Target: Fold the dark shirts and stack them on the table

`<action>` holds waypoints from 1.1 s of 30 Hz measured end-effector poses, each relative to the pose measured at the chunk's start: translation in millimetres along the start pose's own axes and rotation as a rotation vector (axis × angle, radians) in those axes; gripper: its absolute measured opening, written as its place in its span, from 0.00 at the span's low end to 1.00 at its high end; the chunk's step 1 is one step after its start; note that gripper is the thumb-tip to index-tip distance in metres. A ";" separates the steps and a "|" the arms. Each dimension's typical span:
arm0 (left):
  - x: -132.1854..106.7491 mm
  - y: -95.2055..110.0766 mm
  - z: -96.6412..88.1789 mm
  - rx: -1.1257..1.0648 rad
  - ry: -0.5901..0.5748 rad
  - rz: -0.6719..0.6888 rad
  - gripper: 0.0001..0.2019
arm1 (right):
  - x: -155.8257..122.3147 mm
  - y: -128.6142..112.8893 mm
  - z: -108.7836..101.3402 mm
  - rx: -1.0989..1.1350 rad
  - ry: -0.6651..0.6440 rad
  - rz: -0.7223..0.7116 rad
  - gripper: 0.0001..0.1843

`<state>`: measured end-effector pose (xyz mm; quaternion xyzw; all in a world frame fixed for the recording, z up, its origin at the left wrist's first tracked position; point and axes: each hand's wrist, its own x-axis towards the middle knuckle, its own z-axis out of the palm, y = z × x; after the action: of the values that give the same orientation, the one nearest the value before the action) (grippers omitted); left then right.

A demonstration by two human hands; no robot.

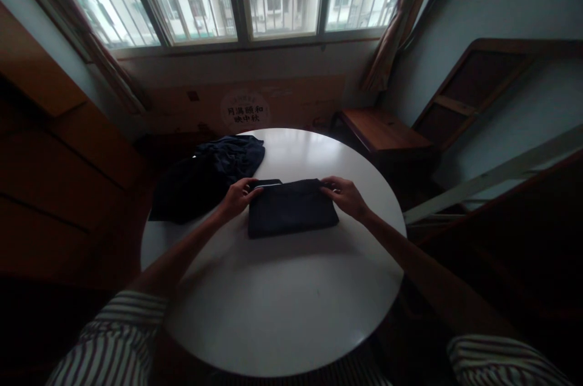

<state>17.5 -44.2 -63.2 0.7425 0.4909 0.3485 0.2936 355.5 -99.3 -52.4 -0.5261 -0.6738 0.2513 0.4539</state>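
From here, a round white table holds a folded dark garment near its middle. The left hand and right hand grip its far edge at either end, fingers pinched on the cloth. A crumpled dark garment lies just beside the left hand; a wooden bench stands beyond the table, near a cardboard box.
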 end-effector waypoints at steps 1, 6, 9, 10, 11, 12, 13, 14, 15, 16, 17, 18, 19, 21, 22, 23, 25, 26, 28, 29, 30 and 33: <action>2.2 -2.8 1.4 0.014 -0.004 -0.015 0.28 | 2.5 3.1 2.8 -0.002 0.009 0.009 0.15; 5.8 -3.3 1.2 0.212 -0.084 -0.036 0.23 | 12.8 12.3 13.9 -0.162 -0.059 0.056 0.10; 1.7 15.4 3.9 0.377 -0.014 0.084 0.19 | 17.1 0.5 15.7 -0.347 -0.060 -0.010 0.11; -0.5 23.6 7.8 0.424 -0.005 0.161 0.19 | 17.8 -6.7 17.6 -0.410 -0.070 -0.055 0.11; -2.8 31.5 13.7 0.462 -0.022 0.239 0.19 | 17.8 -14.7 20.8 -0.461 -0.099 -0.110 0.12; -5.0 38.3 21.0 0.497 -0.072 0.298 0.20 | 17.1 -22.6 25.7 -0.496 -0.147 -0.170 0.14; -6.8 43.4 29.2 0.533 -0.141 0.323 0.21 | 15.7 -29.6 31.9 -0.518 -0.218 -0.228 0.17; -8.1 46.2 37.5 0.574 -0.211 0.313 0.23 | 13.7 -34.8 38.8 -0.532 -0.299 -0.273 0.20; -8.8 46.8 45.2 0.616 -0.272 0.276 0.24 | 11.6 -37.5 45.7 -0.549 -0.379 -0.299 0.22; -8.8 45.2 51.5 0.653 -0.318 0.226 0.26 | 9.6 -37.6 51.5 -0.572 -0.445 -0.302 0.25; -8.4 42.1 56.2 0.681 -0.344 0.178 0.27 | 8.3 -35.1 55.5 -0.607 -0.489 -0.283 0.27; -7.7 38.1 59.1 0.698 -0.356 0.142 0.28 | 7.9 -30.4 57.3 -0.650 -0.514 -0.243 0.28; -6.9 33.9 60.7 0.706 -0.357 0.121 0.29 | 8.5 -24.1 56.7 -0.692 -0.524 -0.190 0.29; -5.3 27.0 61.2 0.710 -0.342 0.105 0.30 | 12.4 -9.9 50.3 -0.752 -0.528 -0.091 0.29; -4.8 24.7 61.1 0.709 -0.331 0.103 0.30 | 15.2 -3.3 45.9 -0.769 -0.530 -0.060 0.29; -4.4 23.3 61.2 0.705 -0.324 0.104 0.30 | 18.4 2.3 41.7 -0.778 -0.530 -0.043 0.29; -3.4 22.4 61.2 0.692 -0.311 0.124 0.29 | 24.7 9.5 35.4 -0.782 -0.518 -0.049 0.28; -2.5 22.4 60.6 0.683 -0.302 0.138 0.28 | 27.6 10.9 33.6 -0.782 -0.504 -0.064 0.28; 0.5 22.4 56.0 0.664 -0.271 0.165 0.26 | 31.8 8.5 31.4 -0.780 -0.462 -0.112 0.26; 2.7 22.1 51.5 0.652 -0.249 0.170 0.24 | 32.6 4.5 30.1 -0.778 -0.428 -0.145 0.24; 5.4 21.4 45.6 0.635 -0.231 0.169 0.24 | 31.8 -1.4 28.4 -0.776 -0.380 -0.177 0.23; 15.0 18.0 22.7 0.541 -0.289 0.155 0.25 | 17.4 -28.3 20.5 -0.735 -0.238 -0.264 0.20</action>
<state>49.4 -38.5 -59.0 0.8707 0.4611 0.1173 0.1247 323.4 -89.3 -32.7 -0.5296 -0.8282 -0.0074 0.1831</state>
